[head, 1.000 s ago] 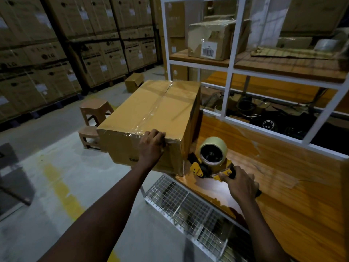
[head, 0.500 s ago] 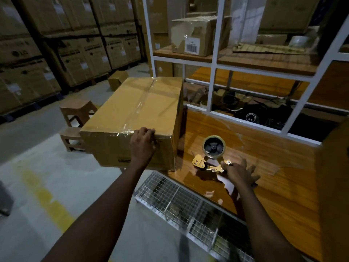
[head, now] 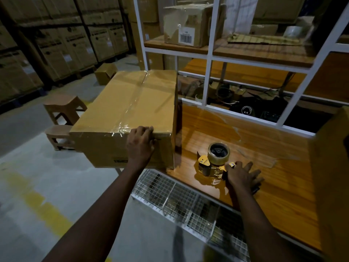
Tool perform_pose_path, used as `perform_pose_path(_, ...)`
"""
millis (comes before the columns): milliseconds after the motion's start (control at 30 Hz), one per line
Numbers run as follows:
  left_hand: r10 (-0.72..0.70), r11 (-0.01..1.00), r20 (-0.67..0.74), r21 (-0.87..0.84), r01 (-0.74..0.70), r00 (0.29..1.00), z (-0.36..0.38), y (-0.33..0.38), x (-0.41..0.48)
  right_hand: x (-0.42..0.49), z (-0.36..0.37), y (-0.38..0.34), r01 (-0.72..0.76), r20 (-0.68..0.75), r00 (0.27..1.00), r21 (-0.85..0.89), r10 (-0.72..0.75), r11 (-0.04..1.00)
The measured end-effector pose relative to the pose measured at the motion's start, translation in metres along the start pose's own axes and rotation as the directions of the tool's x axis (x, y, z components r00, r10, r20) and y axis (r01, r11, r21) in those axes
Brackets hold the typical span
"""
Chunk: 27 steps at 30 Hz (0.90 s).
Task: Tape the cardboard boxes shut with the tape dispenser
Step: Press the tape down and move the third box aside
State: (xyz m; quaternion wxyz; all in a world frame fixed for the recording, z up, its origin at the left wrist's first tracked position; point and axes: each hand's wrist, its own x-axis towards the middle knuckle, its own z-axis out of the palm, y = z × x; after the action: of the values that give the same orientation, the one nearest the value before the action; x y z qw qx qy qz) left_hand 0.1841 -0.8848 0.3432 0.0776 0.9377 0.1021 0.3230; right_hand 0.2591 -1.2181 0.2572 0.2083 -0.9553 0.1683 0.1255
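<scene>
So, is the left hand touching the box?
Touching. The head view shows the left hand curled over the near top edge of the box.

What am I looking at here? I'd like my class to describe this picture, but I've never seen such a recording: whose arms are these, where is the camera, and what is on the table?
There is no machine: these are a person's two bare arms, filmed by one wide-angle camera worn on the head, looking forward and down. On the orange-brown wooden table stands a large brown cardboard box, its top seam already covered with clear tape. The left hand grips the box's near top edge, fingers curled over it. To the right lies a yellow-and-black tape dispenser holding a roll of tape. The right hand rests on its handle with fingers spread, not clasping it. A white wire basket runs along the table's near edge.
</scene>
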Motion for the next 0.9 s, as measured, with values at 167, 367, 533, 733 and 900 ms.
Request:
perform_pose_path(167,0.122,0.992,0.02,-0.024,-0.122,0.992,-0.008,-0.013,-0.001,-0.03,-0.011,-0.051,0.064,-0.196,0.98,0.207,-0.023,0.976)
perform_pose_path(367,0.142,0.979,-0.052,-0.143,-0.148,0.989,-0.045,-0.075,0.006,-0.101,-0.021,-0.175,0.477,-0.357,0.859,0.295,-0.368,0.828)
perform_pose_path(533,-0.223,0.955,-0.213,-0.245,0.169,0.951,-0.083,-0.178,0.014,-0.16,-0.01,-0.262,0.688,-0.352,0.718,0.222,-0.601,0.691)
perform_pose_path(733,-0.298,0.79,0.1,-0.532,0.304,0.949,-0.078,-0.282,0.011,-0.198,0.023,-0.329,0.784,-0.291,0.62,0.185,-0.729,0.592)
perform_pose_path(900,-0.14,0.773,0.088,-0.613,0.164,0.986,-0.074,-0.284,0.011,-0.208,0.038,-0.351,0.781,-0.3,0.622,0.173,-0.723,0.6)
